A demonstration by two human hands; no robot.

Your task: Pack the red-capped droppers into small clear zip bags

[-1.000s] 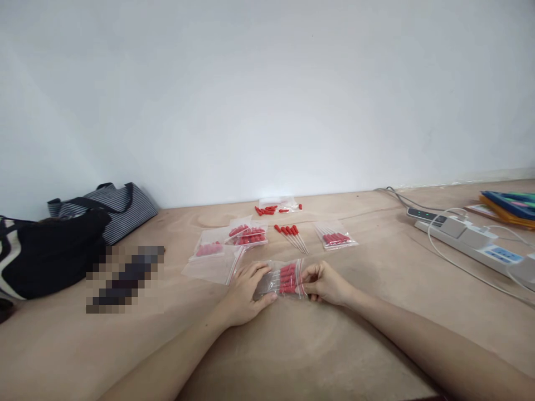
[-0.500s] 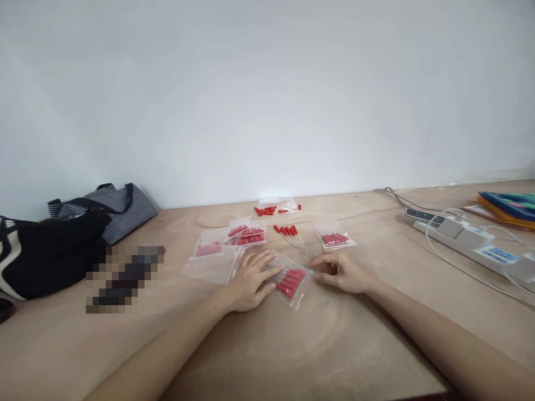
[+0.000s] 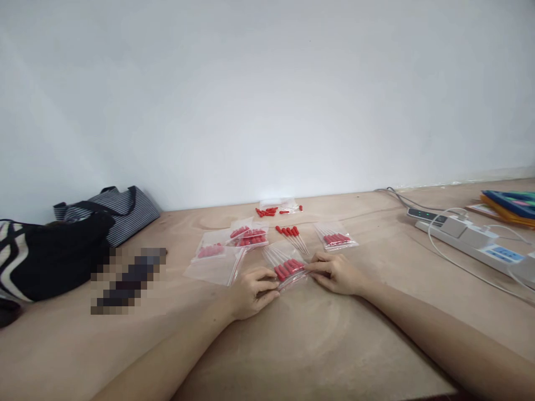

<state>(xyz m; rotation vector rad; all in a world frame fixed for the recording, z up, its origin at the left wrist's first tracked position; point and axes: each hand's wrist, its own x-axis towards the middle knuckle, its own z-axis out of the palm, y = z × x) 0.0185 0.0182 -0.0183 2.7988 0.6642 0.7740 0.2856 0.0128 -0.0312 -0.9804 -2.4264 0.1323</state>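
A clear zip bag (image 3: 288, 269) of red-tipped white sticks lies on the table between my hands, its red ends toward me. My left hand (image 3: 254, 292) has its curled fingers closed on the bag's near left corner. At the bag's right edge, my right hand (image 3: 334, 273) pinches the plastic. Just beyond lie several loose red-tipped sticks (image 3: 292, 236). Another filled bag (image 3: 336, 236) rests behind my right hand. Bags of red pieces (image 3: 251, 236) overlap beyond my left hand, beside a flat clear bag (image 3: 215, 267).
Small red pieces (image 3: 266, 212) and a clear bag (image 3: 278, 204) lie near the wall. A black bag (image 3: 58, 256), a striped bag (image 3: 136, 214) and a blurred dark object (image 3: 129, 281) are left. At right are a power strip (image 3: 480, 245) with cables and coloured folders (image 3: 510, 206).
The bag between my hands has turned, with its red ends now facing me. My left hand has drawn back from on top of it to its near left corner, and my right hand now grips its edge.
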